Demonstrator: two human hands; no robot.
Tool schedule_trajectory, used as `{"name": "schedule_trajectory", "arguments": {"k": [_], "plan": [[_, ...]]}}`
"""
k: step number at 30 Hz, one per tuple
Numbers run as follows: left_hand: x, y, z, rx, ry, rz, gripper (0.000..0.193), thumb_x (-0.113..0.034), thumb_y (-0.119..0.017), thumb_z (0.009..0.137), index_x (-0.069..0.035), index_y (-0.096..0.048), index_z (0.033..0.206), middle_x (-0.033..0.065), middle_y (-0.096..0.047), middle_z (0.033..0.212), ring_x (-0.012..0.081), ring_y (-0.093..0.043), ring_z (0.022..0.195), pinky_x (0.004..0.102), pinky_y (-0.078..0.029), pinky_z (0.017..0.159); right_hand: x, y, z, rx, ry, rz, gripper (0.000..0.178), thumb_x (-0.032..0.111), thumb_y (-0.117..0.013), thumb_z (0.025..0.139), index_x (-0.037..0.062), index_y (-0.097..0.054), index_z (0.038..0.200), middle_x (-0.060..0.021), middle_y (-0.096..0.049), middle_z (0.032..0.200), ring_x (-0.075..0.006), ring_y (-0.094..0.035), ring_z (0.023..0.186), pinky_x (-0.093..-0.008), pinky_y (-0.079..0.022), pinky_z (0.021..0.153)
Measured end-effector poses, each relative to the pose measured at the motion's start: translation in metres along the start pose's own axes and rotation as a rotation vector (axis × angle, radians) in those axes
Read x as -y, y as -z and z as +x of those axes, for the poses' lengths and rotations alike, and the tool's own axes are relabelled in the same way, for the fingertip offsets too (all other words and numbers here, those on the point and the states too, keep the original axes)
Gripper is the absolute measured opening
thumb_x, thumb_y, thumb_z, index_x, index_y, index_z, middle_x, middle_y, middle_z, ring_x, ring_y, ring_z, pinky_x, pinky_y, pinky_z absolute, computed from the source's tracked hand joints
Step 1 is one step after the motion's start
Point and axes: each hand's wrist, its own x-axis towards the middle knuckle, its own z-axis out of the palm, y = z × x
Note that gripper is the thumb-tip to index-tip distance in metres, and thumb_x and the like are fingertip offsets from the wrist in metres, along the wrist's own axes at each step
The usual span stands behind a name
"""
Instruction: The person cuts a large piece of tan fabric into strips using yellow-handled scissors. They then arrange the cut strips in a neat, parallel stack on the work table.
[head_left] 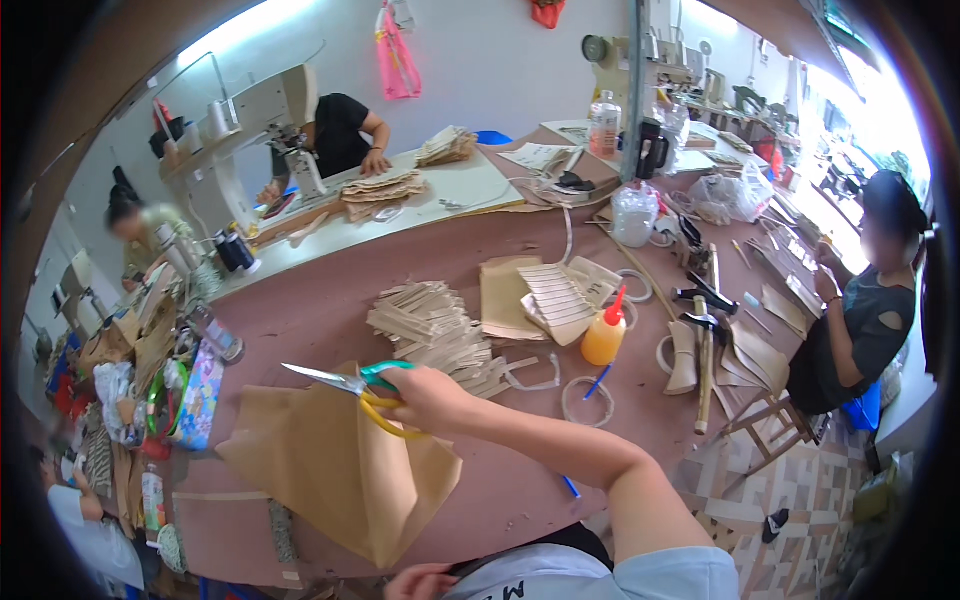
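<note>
My right hand [435, 397] reaches across from the right, closed around scissors [335, 379] with one green and one yellow handle loop. Their silver blades point left, above a large tan sheet [305, 450]. The sheet looks like leather or thick paper; it is creased and partly raised at its right side. At the lower edge, close to my body, only part of my left hand [420, 582] shows. It is near the sheet's bottom corner, and its fingers are mostly hidden. Beyond the scissors lies a loose pile of narrow beige strips [425, 325].
A yellow glue bottle [603, 338] with a red nozzle stands right of the strips, by tape rings [587, 402] and beige pieces [558, 300]. Hammers [704, 330] lie farther right. One person [345, 135] works at a sewing machine [300, 160]; another [850, 320] sits at right.
</note>
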Motion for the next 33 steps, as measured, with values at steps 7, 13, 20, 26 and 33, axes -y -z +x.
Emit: {"name": "schedule_trajectory", "arguments": {"k": [7, 13, 20, 26, 33], "plan": [[0.016, 0.091, 0.029, -0.725, -0.161, 0.300, 0.038, -0.029, -0.062, 0.098, -0.003, -0.057, 0.125, 0.0109, -0.058, 0.121, 0.0222, -0.056, 0.104, 0.0359, -0.046, 0.090, -0.039, 0.099, -0.158, -0.517, -0.210, -0.014, 0.029, 0.009, -0.076, 0.079, 0.0029, -0.059, 0.102, -0.0151, -0.067, 0.083, -0.0313, -0.069, 0.076, -0.0380, -0.053, 0.066], [-0.005, 0.103, 0.059, -0.768, -0.046, 0.310, 0.061, -0.033, -0.065, 0.095, -0.006, -0.042, 0.144, 0.0196, -0.043, 0.146, 0.0355, -0.041, 0.134, 0.0454, -0.035, 0.110, -0.098, 0.181, -0.203, -1.092, -0.557, 0.275, 0.031, 0.017, -0.076, 0.083, -0.0042, -0.060, 0.097, -0.0163, -0.064, 0.076, -0.0170, -0.067, 0.074, -0.0340, -0.051, 0.065], [-0.063, 0.063, 0.059, -0.663, 0.089, -0.019, 0.067, -0.028, -0.062, 0.096, -0.009, -0.030, 0.152, 0.0170, -0.031, 0.155, 0.0350, -0.033, 0.139, 0.0472, -0.026, 0.115, -0.197, 0.215, -0.193, -0.753, -0.848, -0.336, 0.037, 0.019, -0.075, 0.075, -0.0086, -0.062, 0.095, -0.0280, -0.067, 0.089, -0.0438, -0.066, 0.090, -0.0434, -0.053, 0.076], [-0.024, 0.127, 0.069, -0.452, 0.039, -0.322, 0.050, -0.027, -0.059, 0.099, -0.006, -0.044, 0.143, 0.0089, -0.055, 0.126, 0.0240, -0.052, 0.110, 0.0360, -0.043, 0.092, -0.253, 0.206, -0.177, -0.625, -0.825, -0.339, 0.042, 0.019, -0.078, 0.069, -0.0081, -0.061, 0.097, -0.0281, -0.066, 0.097, -0.0421, -0.064, 0.098, -0.0444, -0.051, 0.083], [-0.016, 0.121, 0.103, -0.431, 0.160, -0.039, 0.035, -0.024, -0.062, 0.098, -0.001, -0.060, 0.124, 0.0073, -0.061, 0.107, 0.0212, -0.056, 0.097, 0.0330, -0.048, 0.077, -0.263, 0.196, -0.170, -0.755, -0.688, -0.352, 0.043, 0.010, -0.076, 0.072, -0.0093, -0.059, 0.105, -0.0288, -0.064, 0.108, -0.0420, -0.060, 0.109, -0.0453, -0.049, 0.094]]}}
